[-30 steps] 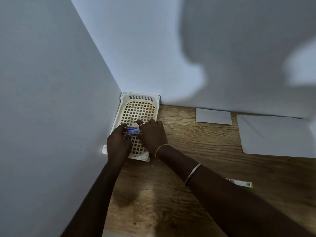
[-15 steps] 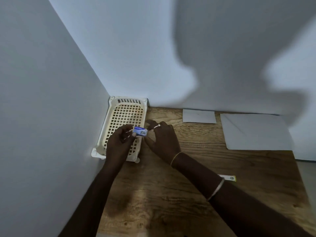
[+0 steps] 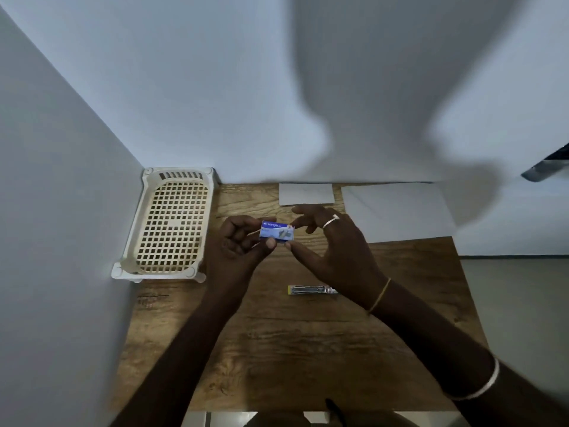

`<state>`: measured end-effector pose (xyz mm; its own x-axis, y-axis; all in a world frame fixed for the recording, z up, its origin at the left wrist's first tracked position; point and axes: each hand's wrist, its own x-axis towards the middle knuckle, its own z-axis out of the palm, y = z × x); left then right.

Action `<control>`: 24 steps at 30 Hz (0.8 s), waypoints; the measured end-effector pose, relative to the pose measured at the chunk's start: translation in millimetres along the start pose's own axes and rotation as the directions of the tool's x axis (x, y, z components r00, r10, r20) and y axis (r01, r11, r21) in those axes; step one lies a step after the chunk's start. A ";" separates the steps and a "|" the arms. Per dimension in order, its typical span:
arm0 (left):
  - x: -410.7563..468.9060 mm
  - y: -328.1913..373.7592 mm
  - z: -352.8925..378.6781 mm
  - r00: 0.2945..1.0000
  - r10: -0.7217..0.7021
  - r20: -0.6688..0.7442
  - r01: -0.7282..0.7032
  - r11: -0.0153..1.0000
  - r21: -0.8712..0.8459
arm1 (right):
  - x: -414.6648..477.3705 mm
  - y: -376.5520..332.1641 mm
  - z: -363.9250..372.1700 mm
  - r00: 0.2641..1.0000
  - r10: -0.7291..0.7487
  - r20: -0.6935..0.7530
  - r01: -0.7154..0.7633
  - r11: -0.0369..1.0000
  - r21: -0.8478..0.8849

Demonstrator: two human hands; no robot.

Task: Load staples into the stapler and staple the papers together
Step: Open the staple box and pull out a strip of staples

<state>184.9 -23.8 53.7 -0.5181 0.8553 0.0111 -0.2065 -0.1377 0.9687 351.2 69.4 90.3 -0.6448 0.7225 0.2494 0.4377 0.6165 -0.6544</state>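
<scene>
Pale walls meet in a corner behind a wooden table. Against the left wall sits a cream lattice tray, showing nothing inside it. Two white sheets lie at the back edge: the larger paper to the right, a smaller paper beside it; both are thin and limp and are best lifted by an edge. The left hand pinches a small blue staple box between thumb and fingertips, raised above the table. The right hand is half spread, its thumb and forefinger touching or almost touching the box's right end; contact cannot be confirmed. The box appears to be light, stiff card, likely to crush under pressure; grip it by its long sides and open it at an end. The stapler lies flat on the table near the right wrist, which covers its right end. Whether the box is sealed, and whether the stapler is open, cannot be made out
</scene>
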 end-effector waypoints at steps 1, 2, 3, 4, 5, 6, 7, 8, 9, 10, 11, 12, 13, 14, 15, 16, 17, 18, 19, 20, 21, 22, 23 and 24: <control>-2.7 2.6 7.5 1.000 0.013 0.009 -0.013 1.000 -0.001 | -4.2 0.6 -8.4 1.000 0.007 -0.012 -0.007 1.000 0.021; -5.6 4.8 15.1 1.000 0.025 0.017 -0.025 1.000 -0.004 | -8.3 1.7 -17.0 1.000 0.014 -0.022 -0.013 0.999 0.045; -7.9 6.2 21.2 0.999 0.037 0.020 -0.037 0.999 -0.009 | -11.4 2.4 -24.4 0.999 0.020 -0.027 -0.018 0.998 0.067; -10.8 6.7 27.7 0.999 0.050 0.022 -0.049 0.999 -0.020 | -15.1 3.4 -32.1 0.999 0.025 -0.030 -0.023 0.996 0.085; -13.8 6.9 33.6 0.998 0.061 0.020 -0.060 0.998 -0.036 | -18.7 4.2 -39.1 0.999 0.029 -0.032 -0.026 0.995 0.096; -16.1 6.8 39.2 0.997 0.070 0.015 -0.069 0.996 -0.049 | -22.1 5.4 -45.3 0.999 0.030 -0.035 -0.027 0.994 0.102; -18.5 6.6 44.4 0.997 0.077 0.012 -0.076 0.995 -0.057 | -25.3 6.6 -51.0 0.999 0.031 -0.039 -0.027 0.994 0.108; -20.2 6.8 48.4 0.997 0.080 0.009 -0.080 0.995 -0.060 | -27.9 8.1 -55.3 0.999 0.031 -0.044 -0.025 0.993 0.116; -22.1 7.5 53.0 0.997 0.082 0.008 -0.082 0.995 -0.061 | -30.6 9.9 -59.8 0.998 0.030 -0.052 -0.023 0.992 0.126; -24.1 8.6 57.9 0.996 0.085 0.010 -0.085 0.995 -0.061 | -33.2 11.8 -63.8 0.998 0.028 -0.060 -0.019 0.991 0.136; -25.7 9.5 62.2 0.996 0.092 0.016 -0.091 0.994 -0.059 | -35.4 13.5 -67.4 0.997 0.026 -0.066 -0.016 0.989 0.144; -27.3 10.4 66.4 0.995 0.102 0.021 -0.101 0.993 -0.056 | -37.4 15.1 -70.8 0.997 0.026 -0.072 -0.014 0.988 0.152; -28.1 10.8 69.4 0.994 0.110 0.020 -0.109 0.993 -0.053 | -39.1 16.3 -73.3 0.997 0.028 -0.078 -0.015 0.987 0.160; -29.1 11.5 72.5 0.993 0.115 0.015 -0.114 0.992 -0.049 | -41.1 17.4 -76.1 0.996 0.030 -0.084 -0.016 0.986 0.163; -29.7 11.7 74.6 0.993 0.118 0.008 -0.118 0.992 -0.042 | -43.3 18.2 -78.9 0.995 0.033 -0.089 -0.018 0.986 0.164; -30.2 11.7 76.3 0.993 0.122 0.003 -0.121 0.992 -0.034 | -45.3 19.0 -81.9 0.995 0.035 -0.094 -0.019 0.986 0.167; -31.1 12.0 77.7 0.992 0.124 -0.002 -0.124 0.992 -0.030 | -47.1 19.9 -84.7 0.994 0.039 -0.098 -0.021 0.985 0.174; -32.1 12.4 78.9 0.992 0.123 -0.010 -0.123 0.992 -0.028 | -48.9 20.9 -87.5 0.994 0.040 -0.102 -0.021 0.983 0.182; -32.9 12.9 79.5 0.993 0.119 -0.021 -0.119 0.992 -0.029 | -49.9 21.7 -89.3 0.994 0.040 -0.106 -0.019 0.982 0.190; -33.3 13.4 79.7 0.993 0.111 -0.031 -0.112 0.993 -0.034 | -50.5 22.5 -90.1 0.993 0.042 -0.109 -0.020 0.979 0.201; -34.5 14.2 80.6 0.994 0.102 -0.035 -0.103 0.994 -0.039 | -51.4 23.4 -91.2 0.993 0.049 -0.110 -0.023 0.975 0.221; -35.8 14.9 82.1 0.995 0.091 -0.036 -0.093 0.995 -0.045 | -52.5 24.3 -91.9 0.993 0.057 -0.107 -0.030 0.969 0.243; -37.3 16.0 83.4 0.996 0.078 -0.036 -0.079 0.995 -0.055 | -53.2 24.9 -92.0 0.993 0.065 -0.102 -0.036 0.964 0.263; -38.7 17.6 85.3 0.997 0.063 -0.037 -0.066 0.995 -0.070 | -54.1 25.8 -92.2 0.993 0.066 -0.096 -0.037 0.959 0.280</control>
<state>272.1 -16.8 91.5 -0.5605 0.8258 0.0631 -0.2297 -0.2282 0.9461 455.1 75.1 125.8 -0.5516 0.7882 0.2728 0.2686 0.4774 -0.8366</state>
